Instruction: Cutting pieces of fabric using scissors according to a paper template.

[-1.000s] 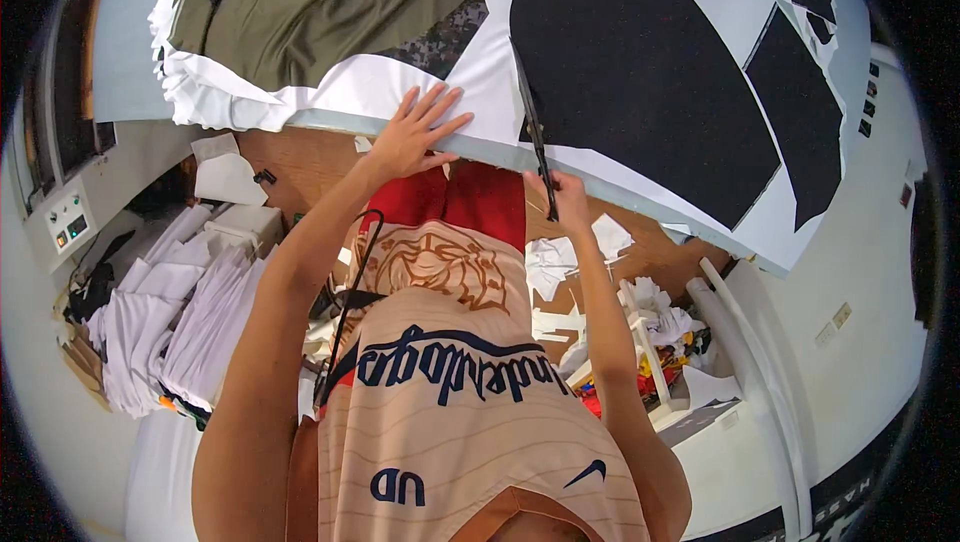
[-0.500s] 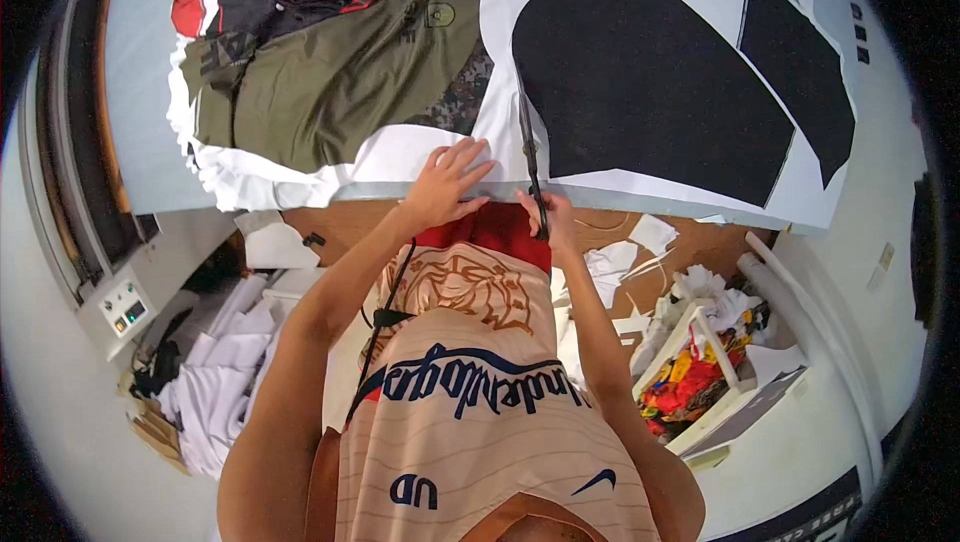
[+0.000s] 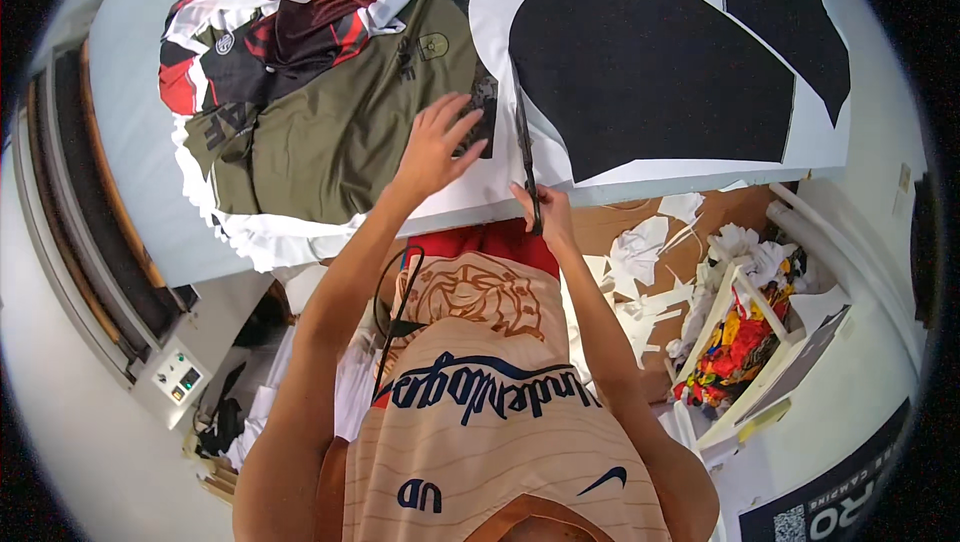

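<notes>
My right hand [image 3: 548, 214], at the near edge of the table, is closed around the handles of black scissors [image 3: 527, 157]. Their long blades point away from me over white fabric [image 3: 548, 132], close along the left side of a large black printed panel [image 3: 650, 62]. To the left, my left hand [image 3: 440, 147] is spread with its fingers apart, at the right border of an olive green jersey piece [image 3: 320, 132]. Whether its palm touches the cloth I cannot tell. A narrower black panel [image 3: 785, 22] lies farther right on the white sheet.
Red, black and white jersey fabric [image 3: 290, 42] is heaped at the far left of the grey-blue table [image 3: 125, 142]. Below on the right are white scraps [image 3: 640, 252] and a white-framed bin [image 3: 720, 362] of colourful cloth. At left stands a machine with a small control box [image 3: 180, 377].
My left hand has lifted from the near table edge and moved forward, toward the olive fabric. The scissors remain in my right hand beside the black panel. The whole view has turned slightly.
</notes>
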{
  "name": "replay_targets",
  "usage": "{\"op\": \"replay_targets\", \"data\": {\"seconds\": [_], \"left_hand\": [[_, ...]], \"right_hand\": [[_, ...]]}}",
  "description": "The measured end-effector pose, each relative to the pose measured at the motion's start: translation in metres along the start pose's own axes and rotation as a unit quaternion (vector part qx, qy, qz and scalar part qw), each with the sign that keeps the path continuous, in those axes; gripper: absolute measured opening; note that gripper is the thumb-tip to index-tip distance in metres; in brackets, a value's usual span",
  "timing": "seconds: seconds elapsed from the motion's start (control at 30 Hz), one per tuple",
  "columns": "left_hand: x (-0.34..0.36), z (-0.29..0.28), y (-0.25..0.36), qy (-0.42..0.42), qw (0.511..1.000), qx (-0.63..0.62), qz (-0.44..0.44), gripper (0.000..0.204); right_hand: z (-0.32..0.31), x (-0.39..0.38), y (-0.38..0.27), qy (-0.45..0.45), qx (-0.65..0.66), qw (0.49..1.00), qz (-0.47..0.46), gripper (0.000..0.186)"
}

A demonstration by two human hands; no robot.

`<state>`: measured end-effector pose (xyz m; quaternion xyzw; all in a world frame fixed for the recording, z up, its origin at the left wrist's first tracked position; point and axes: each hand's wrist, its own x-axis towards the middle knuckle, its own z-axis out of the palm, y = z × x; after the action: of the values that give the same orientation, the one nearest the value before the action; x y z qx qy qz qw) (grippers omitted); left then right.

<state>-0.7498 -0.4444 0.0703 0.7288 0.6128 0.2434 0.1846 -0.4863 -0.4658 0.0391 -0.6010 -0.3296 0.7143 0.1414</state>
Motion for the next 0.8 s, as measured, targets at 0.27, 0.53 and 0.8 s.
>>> {"op": "replay_targets", "data": {"seconds": [0.27,0.53,0.8], "left_hand": [[0.076,-0.019,-0.015,0.067,0.997,0.041,0.028,0.049],[0.143,-0.032,-0.031,0.129,0.989,0.027,0.071,0.044],[0.191,-0.043,-0.049,0.122,0.989,0.044,0.074,0.046]], "right_hand": [[0.026,0.006,-0.014,0.034,0.084,0.995,0.037,0.047],[0.079,-0.001,-0.035,0.06,0.167,0.984,0.008,0.046],[0.099,0.007,-0.071,0.091,0.218,0.971,0.025,0.048]]}}
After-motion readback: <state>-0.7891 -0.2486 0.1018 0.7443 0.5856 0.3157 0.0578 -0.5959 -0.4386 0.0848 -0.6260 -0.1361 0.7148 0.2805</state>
